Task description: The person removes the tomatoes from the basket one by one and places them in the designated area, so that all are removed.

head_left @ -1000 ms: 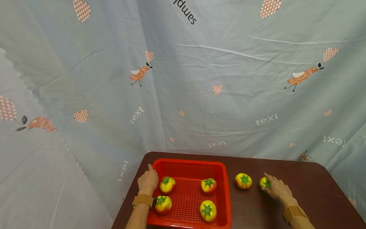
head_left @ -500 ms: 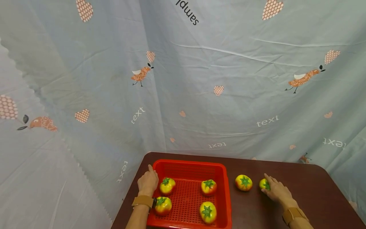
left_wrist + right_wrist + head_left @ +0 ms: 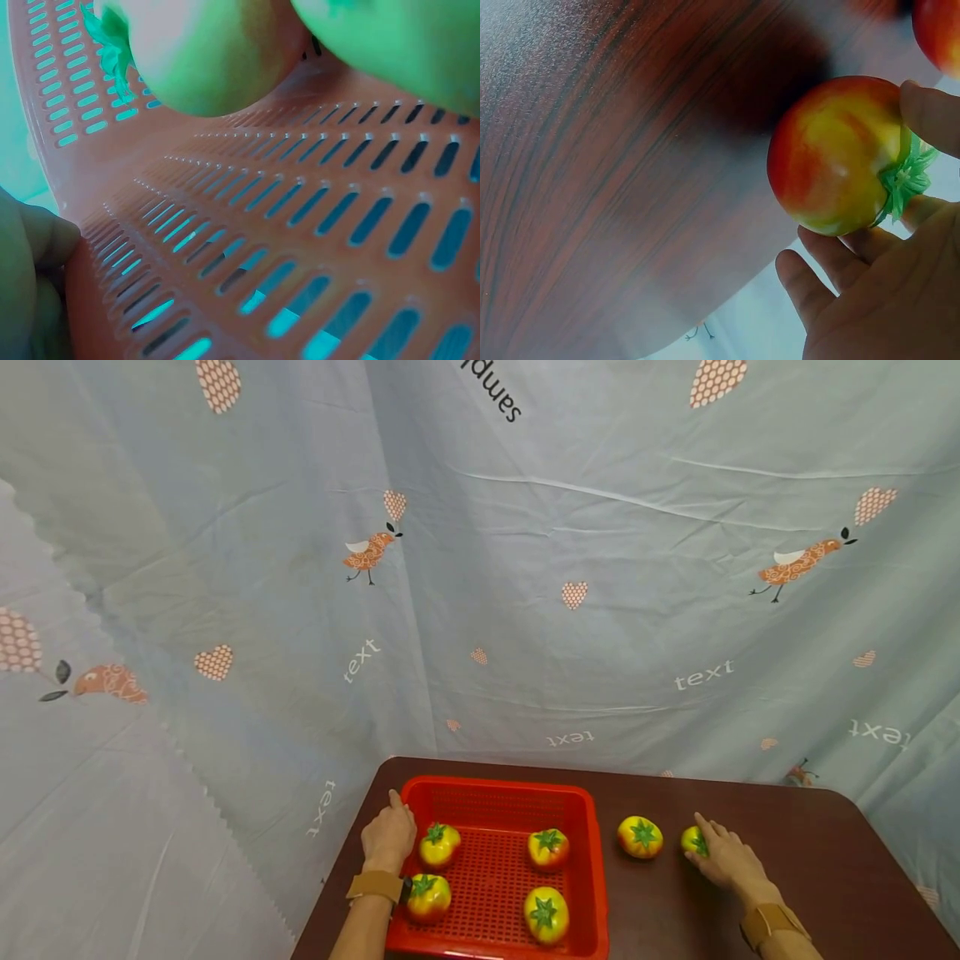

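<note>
gripping a tomato at the right of the head view, your right hand has its thumb on one side and bent fingers on the other, with the green leafy top turned toward the palm in the right wrist view. the tomato is over the dark table, to the right of the basket and well apart from it; you cannot tell whether its underside touches the wood. just left of it, between your hand and the basket, a second tomato sits on the table.

your left hand is at the left edge of the red basket, its fingers bent against the rim and one finger pointing forward; how tightly it holds on you cannot tell. inside the basket, apart from one another, lie four more: a back-left tomato, a front-left tomato near your wrist, a back-right tomato and a front-right tomato.

you wear a tan left band and a tan right band. behind the table hangs a pale blue cloth printed with birds, hearts and words.
</note>
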Tool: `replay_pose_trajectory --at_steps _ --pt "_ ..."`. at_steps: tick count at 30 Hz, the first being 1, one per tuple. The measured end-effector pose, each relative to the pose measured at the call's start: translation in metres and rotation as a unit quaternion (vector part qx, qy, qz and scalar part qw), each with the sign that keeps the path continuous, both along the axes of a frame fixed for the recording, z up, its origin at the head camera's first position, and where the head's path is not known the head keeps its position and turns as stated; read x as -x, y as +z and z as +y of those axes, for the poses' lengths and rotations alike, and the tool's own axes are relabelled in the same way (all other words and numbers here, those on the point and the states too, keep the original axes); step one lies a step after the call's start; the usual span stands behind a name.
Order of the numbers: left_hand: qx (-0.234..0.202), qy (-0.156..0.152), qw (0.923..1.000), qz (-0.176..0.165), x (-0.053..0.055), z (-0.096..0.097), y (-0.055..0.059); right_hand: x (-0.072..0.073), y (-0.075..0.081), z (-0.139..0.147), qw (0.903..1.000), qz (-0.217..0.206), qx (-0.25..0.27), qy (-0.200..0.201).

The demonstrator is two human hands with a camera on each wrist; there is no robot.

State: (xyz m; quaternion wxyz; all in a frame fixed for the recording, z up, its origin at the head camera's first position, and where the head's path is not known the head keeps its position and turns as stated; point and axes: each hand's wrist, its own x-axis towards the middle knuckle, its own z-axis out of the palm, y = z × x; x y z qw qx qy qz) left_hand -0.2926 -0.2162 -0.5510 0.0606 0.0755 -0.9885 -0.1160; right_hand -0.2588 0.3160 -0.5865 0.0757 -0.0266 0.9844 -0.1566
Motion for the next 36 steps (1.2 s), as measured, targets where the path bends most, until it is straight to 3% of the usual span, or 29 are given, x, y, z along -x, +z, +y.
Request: replay_pose_trajectory --at_steps 22,36 --pt "0.0 0.002 0.9999 0.01 -0.002 0.001 0.0 0.002 0.002 -0.001 0.9999 -0.006 0.011 0.005" --pt "0.003 0.0 0.9999 0.012 -0.002 0.001 0.0 0.005 0.013 -0.01 0.9972 0.071 0.018 0.014"
